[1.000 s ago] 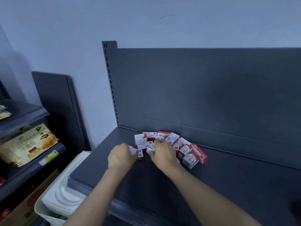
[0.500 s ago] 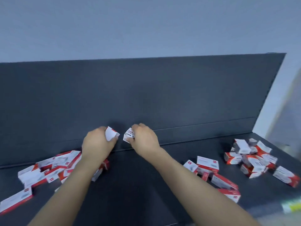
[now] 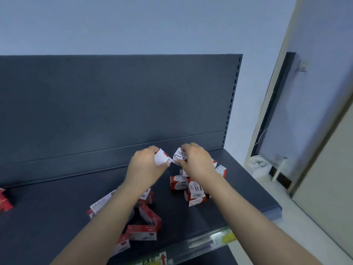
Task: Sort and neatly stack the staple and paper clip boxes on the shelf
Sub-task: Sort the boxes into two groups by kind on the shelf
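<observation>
My left hand (image 3: 144, 168) grips a small white-and-red box (image 3: 162, 157), held above the dark shelf (image 3: 57, 207). My right hand (image 3: 196, 159) grips a second small box printed "Paper Clips" (image 3: 178, 154), close beside the first. Below the right hand lies a loose heap of small paper clip boxes (image 3: 193, 190) near the shelf's right end. Under my left forearm lie several longer red-and-white staple boxes (image 3: 142, 229), scattered and tilted. More red boxes (image 3: 4, 199) show at the far left edge.
The shelf's dark back panel (image 3: 114, 102) rises behind the hands. A clear price rail (image 3: 200, 243) with labels runs along the front edge. To the right stand a pale wall, a door frame (image 3: 275, 104) and white items (image 3: 257, 163) on the floor.
Both hands lifted one box each out of the left pile and carried them rightwards along the shelf; the view swung right, and the hands now hover over the right-hand heap.
</observation>
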Available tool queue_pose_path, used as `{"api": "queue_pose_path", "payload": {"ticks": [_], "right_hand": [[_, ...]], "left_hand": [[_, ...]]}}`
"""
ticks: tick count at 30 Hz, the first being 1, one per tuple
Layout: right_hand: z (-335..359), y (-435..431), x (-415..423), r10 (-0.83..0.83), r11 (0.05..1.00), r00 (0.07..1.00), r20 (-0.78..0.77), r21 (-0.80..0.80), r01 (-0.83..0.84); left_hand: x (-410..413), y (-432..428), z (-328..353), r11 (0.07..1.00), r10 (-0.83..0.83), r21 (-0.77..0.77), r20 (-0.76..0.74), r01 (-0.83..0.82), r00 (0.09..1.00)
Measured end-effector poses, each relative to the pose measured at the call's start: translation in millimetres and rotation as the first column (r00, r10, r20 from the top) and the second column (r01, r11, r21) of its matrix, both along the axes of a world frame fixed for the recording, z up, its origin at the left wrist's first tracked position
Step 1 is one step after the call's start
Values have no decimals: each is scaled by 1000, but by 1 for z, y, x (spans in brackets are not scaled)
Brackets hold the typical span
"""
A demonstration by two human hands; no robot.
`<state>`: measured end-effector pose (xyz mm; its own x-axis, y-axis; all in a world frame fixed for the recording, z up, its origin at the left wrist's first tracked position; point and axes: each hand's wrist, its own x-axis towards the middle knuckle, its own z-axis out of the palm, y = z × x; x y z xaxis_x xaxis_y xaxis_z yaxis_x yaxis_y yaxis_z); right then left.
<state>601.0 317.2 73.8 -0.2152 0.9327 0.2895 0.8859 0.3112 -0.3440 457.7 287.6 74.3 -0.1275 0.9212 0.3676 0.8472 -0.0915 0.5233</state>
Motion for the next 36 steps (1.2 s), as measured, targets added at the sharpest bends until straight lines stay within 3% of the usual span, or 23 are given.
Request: {"api": "queue_pose_path", "payload": {"ticks": [5, 10, 17, 26, 31, 36], "right_hand": [[-19, -10, 60, -43, 999, 998, -36, -31, 42], [-49, -31, 84, -54, 996, 999, -1, -68, 54], [-77, -52, 83, -80, 993, 995, 53, -84, 84], [-88, -55, 86, -36, 985, 955, 295, -151, 84], [-65, -47, 84, -4, 993, 980, 201, -117, 28], [-30, -30, 41, 83, 997, 995, 59, -8, -83]], "left_hand": [[53, -17, -23, 986, -148, -88, -109, 139, 983], [75, -30, -50, 918, -282, -347, -230, 192, 931], [85, -33, -68, 854, -370, -470, -248, 223, 895], [89, -36, -80, 840, -441, -450, -244, 302, 864], [71, -45, -44, 885, -414, -337, -257, 320, 873], [19, -35, -20, 988, -151, -86, -325, 130, 934]]}}
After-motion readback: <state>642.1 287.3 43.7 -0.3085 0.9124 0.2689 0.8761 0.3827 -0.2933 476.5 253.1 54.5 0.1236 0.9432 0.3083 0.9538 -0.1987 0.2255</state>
